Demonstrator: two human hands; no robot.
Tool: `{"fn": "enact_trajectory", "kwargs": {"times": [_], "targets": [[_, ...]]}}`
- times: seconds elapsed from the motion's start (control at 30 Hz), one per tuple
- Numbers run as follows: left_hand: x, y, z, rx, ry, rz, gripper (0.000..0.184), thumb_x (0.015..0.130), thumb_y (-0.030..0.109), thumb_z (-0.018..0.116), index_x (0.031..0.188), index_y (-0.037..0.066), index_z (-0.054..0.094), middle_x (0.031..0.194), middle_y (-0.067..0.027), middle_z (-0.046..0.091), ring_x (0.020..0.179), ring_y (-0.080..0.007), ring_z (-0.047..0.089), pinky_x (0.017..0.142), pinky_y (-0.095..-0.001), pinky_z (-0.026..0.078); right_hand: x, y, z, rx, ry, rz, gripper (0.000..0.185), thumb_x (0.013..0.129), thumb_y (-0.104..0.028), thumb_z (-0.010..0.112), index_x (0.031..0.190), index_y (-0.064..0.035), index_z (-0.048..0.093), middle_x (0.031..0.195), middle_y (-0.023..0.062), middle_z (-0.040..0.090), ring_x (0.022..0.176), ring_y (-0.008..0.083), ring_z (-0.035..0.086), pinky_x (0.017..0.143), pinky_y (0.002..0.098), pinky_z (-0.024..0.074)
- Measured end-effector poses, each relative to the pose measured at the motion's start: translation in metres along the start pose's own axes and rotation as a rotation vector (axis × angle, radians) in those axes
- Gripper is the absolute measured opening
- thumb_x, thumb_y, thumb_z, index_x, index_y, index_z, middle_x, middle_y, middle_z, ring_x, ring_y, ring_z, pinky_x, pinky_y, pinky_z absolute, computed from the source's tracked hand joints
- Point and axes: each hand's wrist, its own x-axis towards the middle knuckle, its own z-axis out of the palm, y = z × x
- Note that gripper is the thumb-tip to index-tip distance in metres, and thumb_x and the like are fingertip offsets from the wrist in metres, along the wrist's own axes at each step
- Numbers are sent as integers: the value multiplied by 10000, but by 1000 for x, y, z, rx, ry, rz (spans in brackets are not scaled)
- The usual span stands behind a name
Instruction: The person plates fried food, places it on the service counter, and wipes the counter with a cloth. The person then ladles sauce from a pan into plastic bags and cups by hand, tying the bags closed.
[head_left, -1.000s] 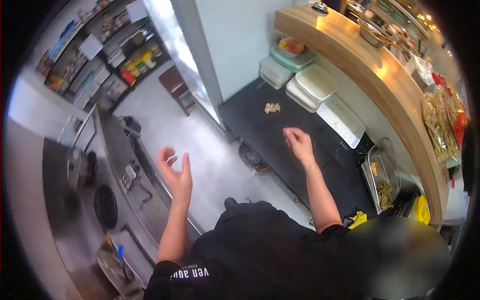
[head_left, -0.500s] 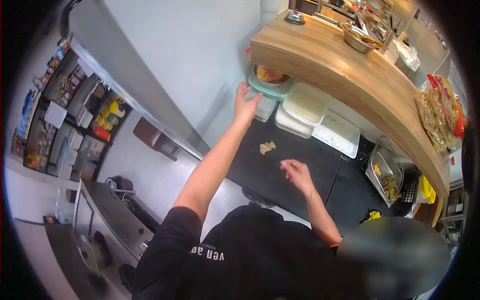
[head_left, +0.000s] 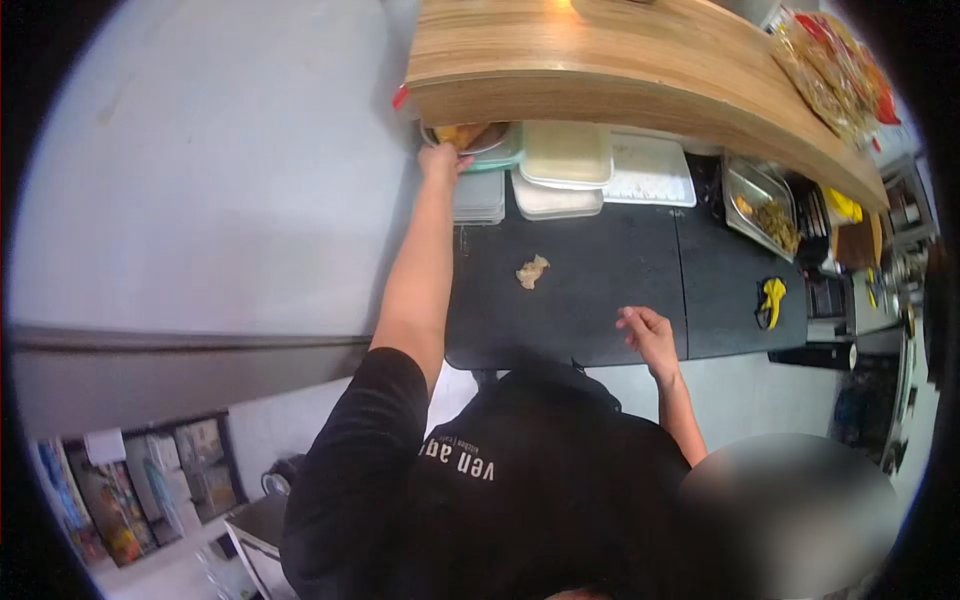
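Extending left arm point(head_left: 420, 260) almost straight beside the wall point(head_left: 220, 180), with left hand point(head_left: 440, 160) at the near rim of a bowl point(head_left: 490, 143) of yellow-orange food point(head_left: 462, 134), partly under the wooden counter point(head_left: 600, 50). Holding right arm point(head_left: 678, 410) lower, with right hand point(head_left: 650, 335) over the near part of the black table point(head_left: 600, 320). Differing from half a second earlier in the advance of left hand from just short of the bowl, fingers then spread, to apparent contact at its rim; alike in the crumpled scrap point(head_left: 532, 271) on the table. Seen at back left: bowl on a green tub point(head_left: 512, 152), beside pale tubs point(head_left: 567, 160). Showing left fingertips partly hidden; cannot tell whether clamped on the rim or merely resting there. Keeping right hand half open, fingers loosely bent, apart from the scrap.
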Motion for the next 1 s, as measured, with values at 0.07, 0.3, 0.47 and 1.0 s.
{"fn": "enact_trajectory", "kwargs": {"times": [0.07, 0.3, 0.47, 1.0], "targets": [[0, 2, 1, 6, -5, 26, 432, 817, -38, 486, 1227, -75, 354, 1090, -231, 545, 846, -343, 632, 557, -381, 593, -1, 9, 19, 48, 45, 28, 284, 894, -285, 595, 989, -26, 664, 778, 19, 653, 573, 61, 523, 501, 210, 413], [-68, -23, -22, 106, -16, 143, 379, 756, -83, 416, 1132, -63, 452, 992, -206, 591, 773, -289, 652, 500, -386, 554, 101, 46, 150, -1024, -436, -812, 391, 860, -72, 485, 1247, -97, 534, 1343, 99, 483, 1267, 250, 429, 1015, 378, 382], [-157, -35, -29, 1, -44, -82, 308, 793, -7, 493, 1101, -6, 499, 859, -143, 617, 563, -219, 616, 418, -312, 499, 148, 68, 131, -1408, -381, -236, 445, 912, -115, 295, 1336, -49, 415, 1467, 103, 307, 1366, 238, 274, 1104, 434, 237], [-109, -200, -114, 758, -298, -153, 292, 775, 65, 545, 1053, 4, 608, 889, -144, 656, 779, -237, 630, 691, -351, 498, 175, -41, 98, -937, -24, -852, 383, 827, -149, 581, 1202, -77, 550, 1159, 121, 594, 1087, 301, 540, 929, 411, 432]]}}
